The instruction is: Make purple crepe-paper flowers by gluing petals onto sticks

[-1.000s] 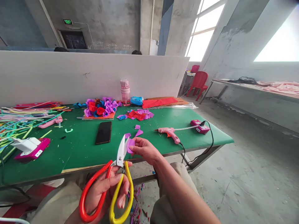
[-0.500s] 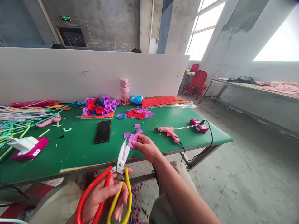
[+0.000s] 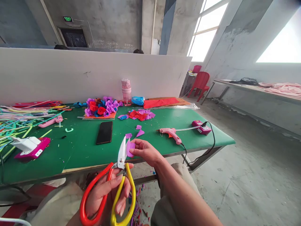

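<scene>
Counter (image 3: 80, 150): green; a dark-screened phone (image 3: 104, 133) is laid on it.
Scissors (image 3: 121, 159): gripped in the left hand (image 3: 110, 188), which is wrapped around the red and yellow handles, nearer the wearer than the phone and to its right; the blades are parted, tips pointed away.
Purple piece (image 3: 131, 149): pinched between thumb and fingers of the right hand (image 3: 147, 152), right of the phone and slightly nearer the wearer; whether the blade beside it is touched cannot be told.
Purple scraps (image 3: 140, 133): scattered right of the phone.
Flowers (image 3: 101, 110): red, purple and blue, heaped beyond the phone.
Glue gun (image 3: 168, 131): pink, laid well right of the phone.
</scene>
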{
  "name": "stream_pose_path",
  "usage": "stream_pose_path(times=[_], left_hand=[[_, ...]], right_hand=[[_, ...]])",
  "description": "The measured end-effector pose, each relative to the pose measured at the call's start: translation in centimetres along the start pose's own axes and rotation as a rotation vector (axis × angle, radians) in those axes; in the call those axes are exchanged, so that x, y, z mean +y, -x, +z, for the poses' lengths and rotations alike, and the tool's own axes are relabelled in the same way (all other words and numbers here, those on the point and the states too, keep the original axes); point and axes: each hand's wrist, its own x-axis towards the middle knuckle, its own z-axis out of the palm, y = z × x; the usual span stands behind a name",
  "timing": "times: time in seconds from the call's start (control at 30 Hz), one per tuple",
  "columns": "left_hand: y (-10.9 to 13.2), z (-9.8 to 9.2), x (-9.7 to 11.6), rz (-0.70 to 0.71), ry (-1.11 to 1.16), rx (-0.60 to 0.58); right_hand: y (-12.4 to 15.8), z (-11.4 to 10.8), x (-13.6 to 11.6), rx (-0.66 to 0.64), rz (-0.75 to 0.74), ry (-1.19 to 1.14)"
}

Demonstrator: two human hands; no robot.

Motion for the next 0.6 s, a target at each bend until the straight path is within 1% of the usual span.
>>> stream_pose_path(times=[0.07, 0.13, 0.17, 0.23, 0.3, 0.33, 0.37, 0.4, 0.43, 0.5, 0.53, 0.57, 0.6], left_hand=[[-0.3, 0.2, -0.5, 0.041, -0.022, 0.017], [-0.6, 0.1, -0.3, 0.086, -0.066, 0.045], [-0.6, -0.1, 0.2, 0.109, -0.111, 0.075], [-0.8, -1.0, 2.2, 0.147, -0.278, 0.180], [-0.9, -2.6, 5.1, 0.223, -0.590, 0.366], [-1.0, -3.6, 6.7, 0.255, -0.787, 0.487], [-1.1, -4.7, 8.2, 0.305, -0.969, 0.642], [-1.2, -5.8, 9.5, 0.308, -1.140, 0.771], [-1.3, -7.0, 10.6, 0.279, -1.300, 0.876], [-1.5, -9.3, 11.7, 0.271, -1.499, 1.011], [-1.7, -10.4, 11.9, 0.273, -1.538, 1.006], [-1.9, -11.4, 11.8, 0.346, -1.572, 1.054], [-2.2, -12.3, 11.7, 0.285, -1.692, 1.037]], right_hand=[[0.0, 0.2, 0.1, -0.006, 0.008, -0.005], [0.0, 0.3, 0.0, -0.015, 0.024, -0.014], [0.1, 0.3, -0.1, -0.008, 0.026, -0.019], [0.2, -0.1, -0.3, 0.046, 0.010, -0.024], [0.5, -0.8, -0.7, 0.130, -0.009, -0.012], [0.8, -1.3, -0.9, 0.170, -0.013, 0.002], [1.0, -1.8, -1.0, 0.208, -0.015, 0.019], [1.4, -2.4, -1.1, 0.240, -0.013, 0.035], [1.7, -3.0, -1.2, 0.269, -0.012, 0.048], [2.6, -4.0, -1.3, 0.313, -0.009, 0.066], [3.1, -4.5, -1.3, 0.325, 0.000, 0.074], [3.5, -4.9, -1.3, 0.333, 0.010, 0.084], [3.9, -5.3, -1.2, 0.337, 0.022, 0.094]])
